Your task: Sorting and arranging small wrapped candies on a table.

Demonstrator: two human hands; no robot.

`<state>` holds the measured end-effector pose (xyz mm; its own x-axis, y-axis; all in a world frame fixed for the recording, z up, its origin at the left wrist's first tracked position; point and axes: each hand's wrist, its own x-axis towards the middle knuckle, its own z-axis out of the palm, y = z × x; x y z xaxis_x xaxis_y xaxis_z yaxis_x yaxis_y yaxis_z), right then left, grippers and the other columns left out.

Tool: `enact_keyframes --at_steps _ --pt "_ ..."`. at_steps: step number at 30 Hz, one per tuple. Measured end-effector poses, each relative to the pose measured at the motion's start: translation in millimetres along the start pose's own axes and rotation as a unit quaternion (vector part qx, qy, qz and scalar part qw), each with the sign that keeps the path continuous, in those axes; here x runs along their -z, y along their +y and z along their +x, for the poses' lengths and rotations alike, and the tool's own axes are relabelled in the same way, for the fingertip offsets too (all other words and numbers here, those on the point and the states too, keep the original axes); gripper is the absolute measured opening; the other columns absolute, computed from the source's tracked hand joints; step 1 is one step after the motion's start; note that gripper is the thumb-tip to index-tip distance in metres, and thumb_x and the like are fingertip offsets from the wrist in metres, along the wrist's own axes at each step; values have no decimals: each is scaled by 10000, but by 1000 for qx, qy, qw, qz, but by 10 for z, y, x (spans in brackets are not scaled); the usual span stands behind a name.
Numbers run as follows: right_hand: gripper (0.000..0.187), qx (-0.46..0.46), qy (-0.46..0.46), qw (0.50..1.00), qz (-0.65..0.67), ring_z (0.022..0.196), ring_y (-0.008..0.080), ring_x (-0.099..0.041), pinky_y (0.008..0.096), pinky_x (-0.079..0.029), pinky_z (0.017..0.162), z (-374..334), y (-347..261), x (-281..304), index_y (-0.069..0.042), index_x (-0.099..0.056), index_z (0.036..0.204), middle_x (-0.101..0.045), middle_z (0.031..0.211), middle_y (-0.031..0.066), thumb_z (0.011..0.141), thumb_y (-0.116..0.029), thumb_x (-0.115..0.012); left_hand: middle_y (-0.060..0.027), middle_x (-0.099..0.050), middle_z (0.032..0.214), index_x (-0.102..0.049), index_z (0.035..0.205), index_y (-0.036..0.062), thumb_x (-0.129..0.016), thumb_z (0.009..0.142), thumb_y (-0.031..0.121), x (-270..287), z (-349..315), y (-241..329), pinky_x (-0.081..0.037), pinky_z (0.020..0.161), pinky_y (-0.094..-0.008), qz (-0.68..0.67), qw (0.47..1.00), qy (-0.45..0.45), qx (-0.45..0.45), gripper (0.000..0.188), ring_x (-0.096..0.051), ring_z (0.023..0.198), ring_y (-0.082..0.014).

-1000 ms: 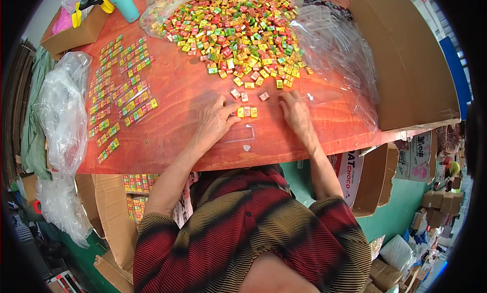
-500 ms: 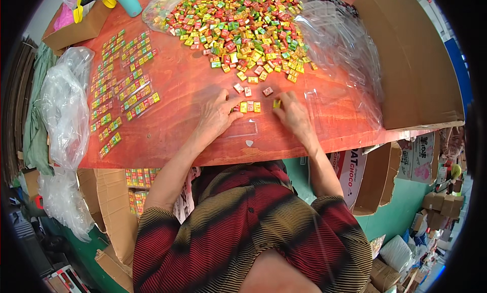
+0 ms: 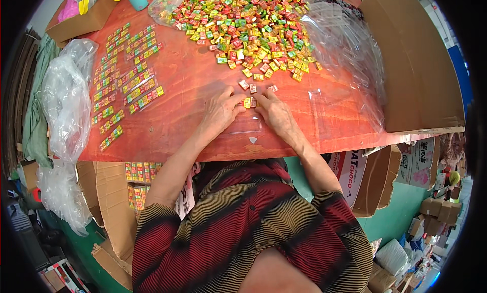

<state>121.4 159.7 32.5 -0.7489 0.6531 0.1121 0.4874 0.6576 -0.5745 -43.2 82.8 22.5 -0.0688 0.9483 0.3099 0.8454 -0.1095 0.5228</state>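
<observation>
Both hands close in on a short row of tiny yellow and pale-red boxes (image 3: 250,103) on the red tabletop. My left hand (image 3: 221,110) has its thumb and fingers at the row's left end. At the other end, the fingers of my right hand (image 3: 276,115) press in and cover part of the row. Just beyond lie a few loose pinkish boxes (image 3: 252,88), one of them beside my right fingertips. Nearer to me is a small clear plastic tray (image 3: 247,126), and below it a whitish scrap (image 3: 252,140).
A big heap of small coloured boxes (image 3: 253,29) covers the far middle. Rows of boxes in clear trays (image 3: 144,97) lie at left. Clear plastic bags (image 3: 345,49) and a tall cardboard panel (image 3: 413,64) stand at right. An open carton (image 3: 111,206) sits below the table's left edge.
My right hand has moved left with a yellow box, up against the row's right end. My left hand stays at the left end. The view has shifted slightly.
</observation>
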Motion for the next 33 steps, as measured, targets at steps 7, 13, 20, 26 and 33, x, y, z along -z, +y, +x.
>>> enact_keyframes --at_steps 7,13,20,26,33 --pt "340 20 -23 999 42 835 352 -552 407 -473 692 -223 -238 46 -56 -533 1068 -525 978 156 736 -70 -606 -115 -487 868 -594 985 71 -670 685 123 230 -376 294 -443 668 -376 -2 998 -10 67 314 -524 814 -291" --pt "424 95 19 994 -53 1000 334 -477 414 -407 823 -568 -349 -215 -1 -494 1107 -488 1087 151 721 -128 -614 -129 -502 929 -530 1079 31 -670 686 213 157 -754 238 -436 660 -371 107 994 22 19 454 -513 828 -279" --pt "650 58 -26 992 -105 1275 372 -230 541 -206 1004 -731 -432 -283 21 -388 1238 -321 1346 160 743 -339 -606 -197 -366 1297 -412 1243 12 -543 771 413 158 -892 385 -294 888 -549 226 970 -66 57 633 -345 1173 -367" --pt "474 58 45 997 36 1128 332 -408 467 -315 921 -584 -185 -141 -34 -476 1171 -458 1204 159 763 -238 -604 -192 -298 1346 -365 1292 48 -538 794 375 69 -834 326 -175 983 -580 151 986 -56 51 621 -229 1260 -393" --pt "386 -205 197 909 -305 866 290 -497 398 -391 720 -759 403 188 -66 -485 1104 -524 964 125 746 -147 -605 -183 -336 1332 -426 1232 44 -527 817 318 254 -775 -35 -164 997 -559 175 981 -33 78 507 -256 1263 -364"
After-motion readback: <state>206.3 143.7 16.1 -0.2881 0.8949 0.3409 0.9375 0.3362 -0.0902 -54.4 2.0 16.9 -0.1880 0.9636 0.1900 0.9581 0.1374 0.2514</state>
